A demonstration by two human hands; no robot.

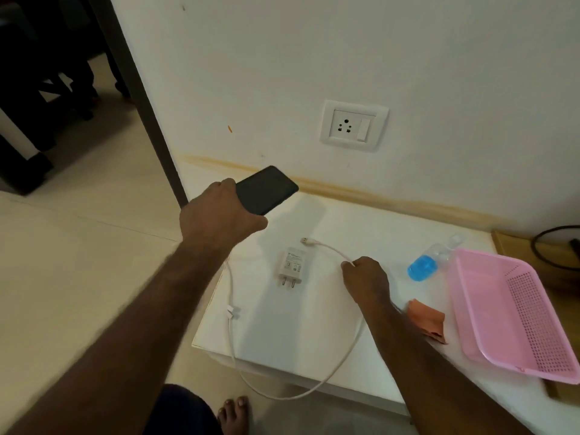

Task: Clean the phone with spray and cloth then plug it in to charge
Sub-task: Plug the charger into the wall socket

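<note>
My left hand (219, 211) grips a black phone (266, 189) and holds it above the far left corner of the white table (282, 324). My right hand (365, 277) pinches the white charging cable (326, 248) a short way behind its free connector end. The cable loops off the table's front edge and back up along its left side. A white charger adapter (291, 266) lies flat between my hands, prongs pointing toward me. A small spray bottle (423, 266) with blue liquid lies on its side to the right. An orange cloth (426, 320) lies crumpled near my right forearm.
A white wall socket (353, 126) with a switch sits on the wall above the table. A pink plastic basket (514, 312) stands at the table's right end. A black cord (546, 246) curls at the far right. My bare foot (233, 416) is on the tiled floor below.
</note>
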